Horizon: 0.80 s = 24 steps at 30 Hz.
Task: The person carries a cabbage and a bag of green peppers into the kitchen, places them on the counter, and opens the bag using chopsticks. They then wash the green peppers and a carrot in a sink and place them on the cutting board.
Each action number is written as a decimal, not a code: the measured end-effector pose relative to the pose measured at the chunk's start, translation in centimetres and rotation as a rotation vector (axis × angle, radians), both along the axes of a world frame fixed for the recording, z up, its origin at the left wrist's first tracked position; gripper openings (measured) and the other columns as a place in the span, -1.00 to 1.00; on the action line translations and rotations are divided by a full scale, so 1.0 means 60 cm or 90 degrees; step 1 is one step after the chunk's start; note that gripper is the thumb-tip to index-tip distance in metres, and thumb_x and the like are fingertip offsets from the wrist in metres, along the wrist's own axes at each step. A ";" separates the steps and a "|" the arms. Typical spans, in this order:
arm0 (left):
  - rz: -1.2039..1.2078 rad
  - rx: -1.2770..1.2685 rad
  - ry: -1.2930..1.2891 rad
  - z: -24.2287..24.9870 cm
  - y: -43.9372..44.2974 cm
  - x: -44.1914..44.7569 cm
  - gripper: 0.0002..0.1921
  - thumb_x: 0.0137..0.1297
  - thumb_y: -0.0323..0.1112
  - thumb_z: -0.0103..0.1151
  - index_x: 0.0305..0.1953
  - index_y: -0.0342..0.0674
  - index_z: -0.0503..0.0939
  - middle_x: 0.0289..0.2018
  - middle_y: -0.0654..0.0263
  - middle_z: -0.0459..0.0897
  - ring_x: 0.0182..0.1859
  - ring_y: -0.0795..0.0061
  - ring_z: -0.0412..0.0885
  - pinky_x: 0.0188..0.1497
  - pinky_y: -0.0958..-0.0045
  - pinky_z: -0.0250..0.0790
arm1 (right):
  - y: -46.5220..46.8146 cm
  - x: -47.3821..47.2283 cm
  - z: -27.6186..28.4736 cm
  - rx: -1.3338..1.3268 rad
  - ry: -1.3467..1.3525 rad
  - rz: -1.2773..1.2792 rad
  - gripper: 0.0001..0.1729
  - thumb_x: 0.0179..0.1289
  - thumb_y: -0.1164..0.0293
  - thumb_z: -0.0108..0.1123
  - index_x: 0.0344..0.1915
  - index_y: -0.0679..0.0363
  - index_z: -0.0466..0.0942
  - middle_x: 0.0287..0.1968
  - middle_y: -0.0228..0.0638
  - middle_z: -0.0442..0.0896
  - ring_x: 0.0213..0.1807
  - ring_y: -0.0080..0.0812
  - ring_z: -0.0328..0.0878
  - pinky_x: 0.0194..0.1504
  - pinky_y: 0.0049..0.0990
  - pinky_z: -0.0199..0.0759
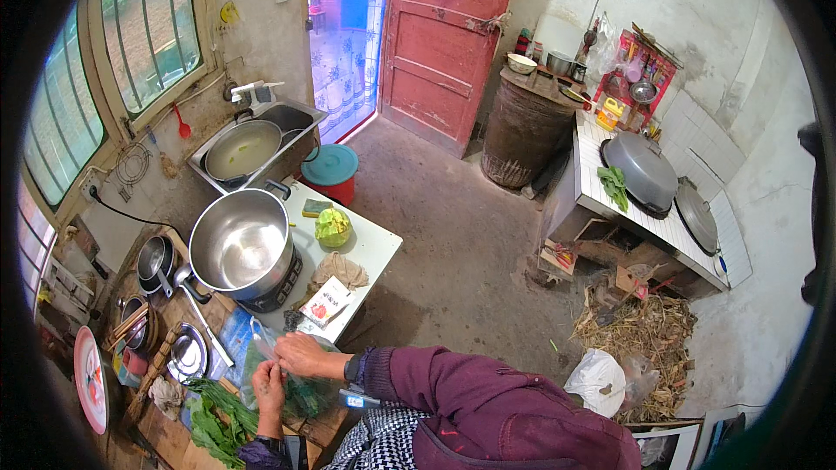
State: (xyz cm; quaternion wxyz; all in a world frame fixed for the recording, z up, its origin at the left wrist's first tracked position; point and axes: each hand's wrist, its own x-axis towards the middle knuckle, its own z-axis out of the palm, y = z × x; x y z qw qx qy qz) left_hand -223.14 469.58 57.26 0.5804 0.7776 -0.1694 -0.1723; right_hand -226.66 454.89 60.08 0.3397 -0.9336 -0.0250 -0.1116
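My left hand and my right hand meet at the gathered top of a clear plastic bag, pinching it between their fingers. Dark green leafy vegetables show through the bag's side. Just beside my left hand, a bunch of loose leafy greens lies on the wooden table. A printed white packet rests beyond my right hand, on the corner of a white tabletop.
A large steel pot stands on a cooker, near a cabbage and a sponge. A ladle and steel bowl lie left. Behind are a sink and lidded red bucket; a tiled stove stands right.
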 end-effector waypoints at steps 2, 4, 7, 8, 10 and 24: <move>-0.009 -0.012 0.003 -0.006 0.001 0.002 -0.87 0.18 -0.40 -0.04 -0.41 -0.34 0.44 -0.59 0.44 0.45 -0.58 0.69 0.36 -0.55 0.63 0.21 | -0.001 0.004 -0.002 -0.023 0.030 -0.014 -0.81 -0.18 0.37 0.05 -0.60 0.28 0.50 -0.52 -0.08 0.51 -0.38 -0.04 0.46 -0.33 -0.18 0.28; -0.020 -0.040 0.023 -0.010 0.003 0.003 -0.87 0.18 -0.38 -0.03 -0.40 -0.34 0.44 -0.58 0.45 0.44 -0.57 0.69 0.35 -0.54 0.63 0.20 | -0.001 0.008 -0.004 0.032 0.085 -0.031 -0.79 -0.19 0.34 0.05 -0.59 0.28 0.50 -0.53 -0.05 0.52 -0.40 -0.01 0.47 -0.36 -0.14 0.30; -0.031 -0.074 0.042 -0.007 0.005 0.006 -0.86 0.16 -0.36 0.00 -0.41 -0.33 0.44 -0.59 0.45 0.42 -0.55 0.69 0.34 -0.51 0.64 0.20 | -0.003 0.013 -0.007 0.096 0.126 -0.053 -0.78 -0.18 0.32 0.03 -0.56 0.23 0.51 -0.51 -0.05 0.53 -0.40 -0.01 0.48 -0.38 -0.13 0.32; -0.030 -0.058 0.032 -0.004 0.004 0.007 -0.86 0.16 -0.35 0.01 -0.41 -0.33 0.45 -0.59 0.45 0.42 -0.54 0.69 0.34 -0.50 0.63 0.20 | -0.003 0.014 -0.008 0.115 0.132 -0.055 -0.78 -0.17 0.31 0.03 -0.55 0.21 0.52 -0.50 -0.06 0.54 -0.39 -0.02 0.49 -0.37 -0.14 0.33; -0.028 -0.025 0.037 0.006 0.005 0.004 -0.85 0.14 -0.35 0.03 -0.42 -0.32 0.46 -0.58 0.44 0.43 -0.52 0.68 0.34 -0.48 0.63 0.20 | -0.005 0.014 -0.011 0.149 0.107 -0.044 -0.77 -0.14 0.27 0.03 -0.53 0.17 0.52 -0.50 -0.11 0.55 -0.40 -0.04 0.49 -0.38 -0.16 0.33; 0.084 -0.010 -0.260 0.004 -0.015 -0.030 -0.88 0.00 -0.47 0.08 -0.40 -0.36 0.52 -0.38 0.15 0.54 -0.32 0.28 0.51 -0.27 0.44 0.34 | -0.026 0.008 -0.015 0.221 0.141 0.053 -0.69 0.01 0.19 0.08 -0.48 0.26 0.49 -0.53 -0.20 0.51 -0.48 -0.25 0.46 -0.43 -0.40 0.29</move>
